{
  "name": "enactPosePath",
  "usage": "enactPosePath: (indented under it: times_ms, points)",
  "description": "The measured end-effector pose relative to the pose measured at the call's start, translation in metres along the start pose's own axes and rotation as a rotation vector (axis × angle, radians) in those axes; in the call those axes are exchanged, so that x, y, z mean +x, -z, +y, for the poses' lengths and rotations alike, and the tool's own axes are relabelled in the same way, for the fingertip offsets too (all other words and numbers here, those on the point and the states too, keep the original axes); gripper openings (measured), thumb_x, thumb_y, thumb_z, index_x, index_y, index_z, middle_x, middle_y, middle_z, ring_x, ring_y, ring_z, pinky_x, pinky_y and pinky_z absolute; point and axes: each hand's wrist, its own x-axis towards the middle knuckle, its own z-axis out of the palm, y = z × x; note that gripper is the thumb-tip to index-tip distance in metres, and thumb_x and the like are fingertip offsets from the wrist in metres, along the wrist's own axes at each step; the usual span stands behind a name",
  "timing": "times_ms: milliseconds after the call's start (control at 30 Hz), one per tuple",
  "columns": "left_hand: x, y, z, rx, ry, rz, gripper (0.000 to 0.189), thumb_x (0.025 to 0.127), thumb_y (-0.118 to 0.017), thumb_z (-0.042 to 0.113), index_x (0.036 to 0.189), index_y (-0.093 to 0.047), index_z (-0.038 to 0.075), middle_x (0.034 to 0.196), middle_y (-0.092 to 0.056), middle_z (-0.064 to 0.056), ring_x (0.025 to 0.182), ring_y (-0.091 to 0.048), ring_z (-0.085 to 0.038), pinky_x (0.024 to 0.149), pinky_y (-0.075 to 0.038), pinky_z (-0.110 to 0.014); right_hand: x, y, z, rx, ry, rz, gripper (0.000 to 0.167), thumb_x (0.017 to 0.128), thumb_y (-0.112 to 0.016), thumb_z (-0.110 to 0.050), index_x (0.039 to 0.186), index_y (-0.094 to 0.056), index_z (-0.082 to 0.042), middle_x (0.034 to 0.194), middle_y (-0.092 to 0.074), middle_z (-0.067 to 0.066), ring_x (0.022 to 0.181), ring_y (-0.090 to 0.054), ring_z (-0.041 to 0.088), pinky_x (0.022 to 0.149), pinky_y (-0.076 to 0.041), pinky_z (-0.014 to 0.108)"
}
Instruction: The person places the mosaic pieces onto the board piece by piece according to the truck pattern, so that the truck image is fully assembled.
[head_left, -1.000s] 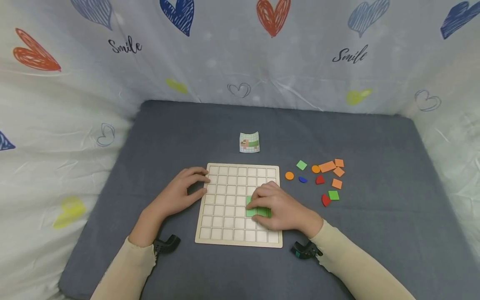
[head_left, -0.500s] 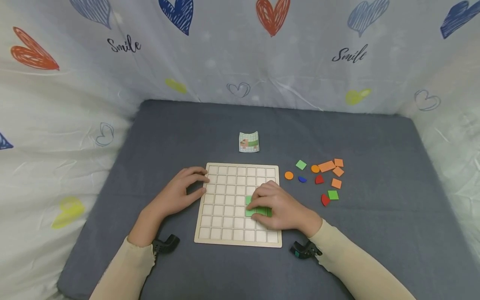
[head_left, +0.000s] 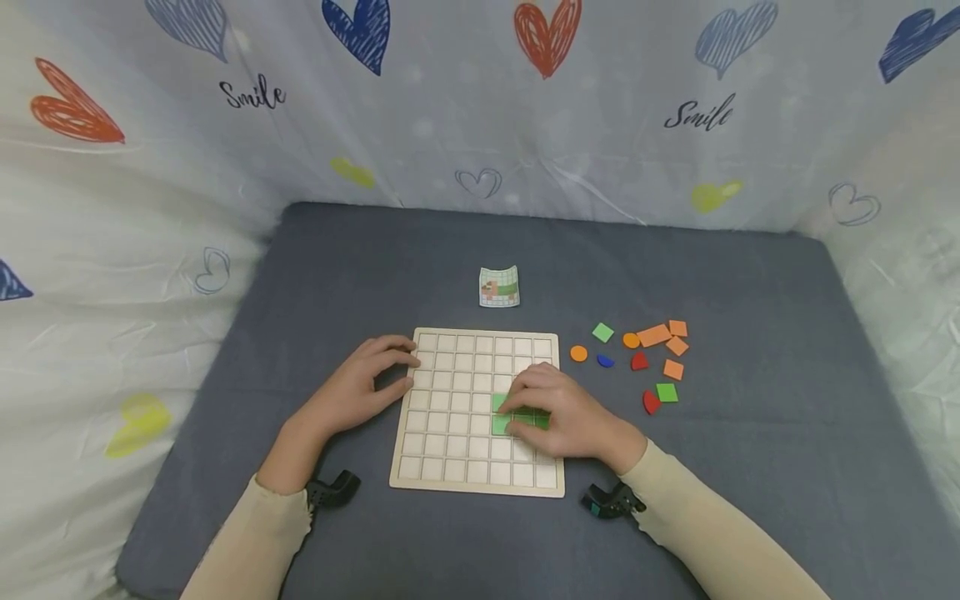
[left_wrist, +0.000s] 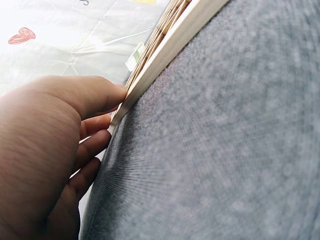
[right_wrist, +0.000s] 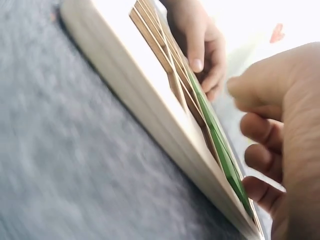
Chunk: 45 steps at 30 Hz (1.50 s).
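A wooden grid board (head_left: 438,421) with square cells lies on the dark grey cloth. Along its left edge rest the fingertips of my left hand (head_left: 358,379); the left wrist view shows the thumb and fingers of that hand (left_wrist: 65,135) against the pale wooden side. Green tiles (head_left: 501,426) sit in cells on the board's right half, partly hidden under my right hand (head_left: 562,412). In the right wrist view, the loosely bent fingers of this hand (right_wrist: 280,135) hover close over the green tiles (right_wrist: 220,145), with nothing seen between them.
Right of the board lie loose pieces: a green square (head_left: 603,332), an orange circle (head_left: 578,354), a blue half-round (head_left: 605,361), red pieces (head_left: 651,402) and an orange strip (head_left: 654,335). A small pattern card (head_left: 499,287) lies behind the board.
My right hand has shifted slightly rightward, with thumb and fingertips drawn back from the green tiles, so more green shows. My left hand stays at the board's edge.
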Motion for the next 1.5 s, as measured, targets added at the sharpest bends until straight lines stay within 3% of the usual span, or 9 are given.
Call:
enactPosePath:
  times_ms: [133, 400, 767, 967, 1133, 1500]
  points:
    - [0.0, -0.001, 0.0, -0.002, -0.002, -0.001, 0.029, 0.106, -0.077, 0.02, 0.135, -0.075, 0.015, 0.155, -0.057, -0.009, 0.148, -0.048, -0.037, 0.119, -0.042, -0.061, -0.003, 0.005, 0.005, 0.004, -0.045, 0.075, 0.014, 0.094, -0.084, -0.011, 0.108, -0.083, -0.014, 0.105, -0.071, -0.007, 0.1, -0.064, 0.013, 0.089, -0.052, 0.035]
    - [-0.001, -0.001, 0.0, -0.004, 0.001, -0.002, 0.029, 0.106, -0.077, 0.021, 0.135, -0.075, 0.016, 0.156, -0.057, -0.009, 0.148, -0.048, -0.037, 0.119, -0.042, -0.062, -0.012, 0.026, 0.02, -0.172, -0.206, 0.226, 0.008, 0.098, -0.079, -0.009, 0.105, -0.083, -0.009, 0.105, -0.071, 0.0, 0.09, -0.058, 0.019, 0.082, -0.047, 0.039]
    - [-0.002, -0.002, -0.001, 0.004, -0.002, 0.004, 0.029, 0.106, -0.077, 0.02, 0.135, -0.075, 0.015, 0.155, -0.057, -0.009, 0.147, -0.049, -0.037, 0.119, -0.042, -0.061, -0.029, 0.06, 0.04, -0.399, -0.409, 0.267, 0.022, 0.101, -0.078, -0.016, 0.119, -0.08, -0.005, 0.113, -0.075, 0.011, 0.094, -0.06, 0.029, 0.08, -0.04, 0.045]
    - [-0.001, -0.001, 0.0, 0.003, 0.0, 0.005, 0.03, 0.106, -0.078, 0.02, 0.135, -0.075, 0.015, 0.155, -0.057, -0.009, 0.147, -0.049, -0.036, 0.12, -0.042, -0.061, -0.037, 0.072, 0.051, -0.463, -0.51, 0.315, 0.022, 0.098, -0.077, -0.012, 0.117, -0.081, -0.001, 0.11, -0.075, 0.016, 0.089, -0.059, 0.035, 0.078, -0.042, 0.049]
    - [0.0, -0.001, 0.0, 0.005, 0.001, 0.004, 0.029, 0.106, -0.077, 0.021, 0.135, -0.075, 0.015, 0.155, -0.057, -0.009, 0.147, -0.049, -0.036, 0.119, -0.042, -0.061, -0.04, 0.077, 0.053, -0.497, -0.588, 0.298, 0.027, 0.097, -0.078, -0.014, 0.119, -0.08, 0.001, 0.113, -0.073, 0.019, 0.093, -0.058, 0.038, 0.082, -0.045, 0.054]
    - [-0.001, 0.0, 0.001, -0.003, 0.013, -0.003, 0.029, 0.107, -0.076, 0.021, 0.135, -0.074, 0.014, 0.156, -0.057, -0.009, 0.148, -0.048, -0.037, 0.12, -0.041, -0.061, -0.039, 0.076, 0.053, -0.496, -0.63, 0.278, 0.026, 0.097, -0.077, -0.016, 0.116, -0.081, 0.002, 0.1, -0.07, 0.016, 0.084, -0.055, 0.034, 0.078, -0.041, 0.05]
